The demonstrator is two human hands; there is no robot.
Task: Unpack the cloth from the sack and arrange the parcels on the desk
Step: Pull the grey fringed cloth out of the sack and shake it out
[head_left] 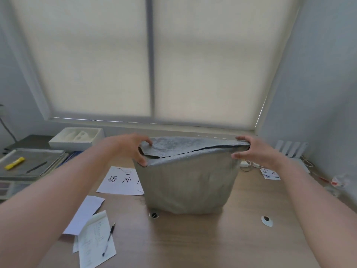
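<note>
A bulging grey sack (188,186) stands upright in the middle of the wooden desk (193,242). Its top flap is folded over and mostly covers the mouth. My left hand (133,147) pinches the sack's upper left corner, thumb under the rim and fingers on the flap. My right hand (251,149) grips the upper right corner the same way. Between them the top edge is held taut. The folded top hides whatever the sack contains, so no cloth or parcels show.
A printed sheet (119,180) lies left of the sack, partly under it. Loose papers and a pen (109,238) sit at front left. A grey tray with a yellow marker (14,163) and a white foam tray (77,138) stand far left. Cables and small packets (270,174) lie right.
</note>
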